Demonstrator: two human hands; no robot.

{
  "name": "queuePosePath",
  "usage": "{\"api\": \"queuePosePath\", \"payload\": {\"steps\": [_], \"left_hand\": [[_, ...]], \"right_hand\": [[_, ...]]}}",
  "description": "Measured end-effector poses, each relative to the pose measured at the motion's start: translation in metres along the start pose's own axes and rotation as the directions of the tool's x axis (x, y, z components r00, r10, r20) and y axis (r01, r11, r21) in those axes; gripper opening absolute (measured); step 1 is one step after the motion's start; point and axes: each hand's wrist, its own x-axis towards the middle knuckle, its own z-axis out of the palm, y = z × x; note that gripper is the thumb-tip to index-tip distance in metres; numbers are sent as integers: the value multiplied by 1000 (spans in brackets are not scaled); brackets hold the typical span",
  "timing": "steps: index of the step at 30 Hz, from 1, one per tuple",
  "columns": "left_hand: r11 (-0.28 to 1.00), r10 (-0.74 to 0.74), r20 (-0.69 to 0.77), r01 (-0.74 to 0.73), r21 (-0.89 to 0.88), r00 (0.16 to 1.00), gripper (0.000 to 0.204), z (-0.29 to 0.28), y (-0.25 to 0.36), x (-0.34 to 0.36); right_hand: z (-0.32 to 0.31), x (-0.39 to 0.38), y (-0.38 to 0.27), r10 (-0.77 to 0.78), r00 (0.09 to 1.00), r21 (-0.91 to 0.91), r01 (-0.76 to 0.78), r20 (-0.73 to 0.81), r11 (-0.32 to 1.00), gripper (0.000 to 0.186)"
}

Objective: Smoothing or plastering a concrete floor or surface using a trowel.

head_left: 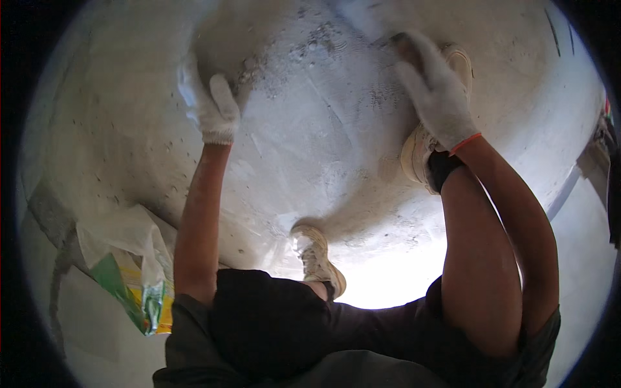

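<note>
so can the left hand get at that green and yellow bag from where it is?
Probably yes. The left hand is pressed on the dusty floor, and the green and yellow bag lies beside that forearm, nothing between; it would have to draw back toward the body.

- The dusty concrete floor (310, 142) lies bare between the left hand (210, 103) and the right hand (436, 87), a wide open lane.
- A pale shoe (427, 139) sits just under the right hand, blocking that side.
- A second shoe (318, 258) stands near the lower middle, with open floor above it.
- A crumpled white, green and yellow bag (132, 271) crowds the lower left, just beside the left forearm.
- A wall base (576, 181) bounds the right.
</note>
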Motion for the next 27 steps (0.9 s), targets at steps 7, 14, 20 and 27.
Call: {"api": "queuePosePath", "payload": {"steps": [7, 14, 20, 27], "left_hand": [[999, -21, 102, 16, 52, 995, 69, -4, -7, 1], [998, 7, 32, -9, 69, 999, 51, 2, 2, 7], [999, 15, 18, -15, 29, 1000, 48, -1, -3, 1], [994, -103, 18, 104, -31, 994, 43, -3, 26, -1]], "right_hand": [[9, 7, 2, 54, 989, -271, -90, -139, 958, 58], [43, -7, -32, 119, 986, -180, -97, 115, 979, 52], [73, -12, -32, 123, 985, -83, -113, 119, 990, 52], [99, -8, -64, 70, 989, -160, -49, 128, 986, 44]]}}
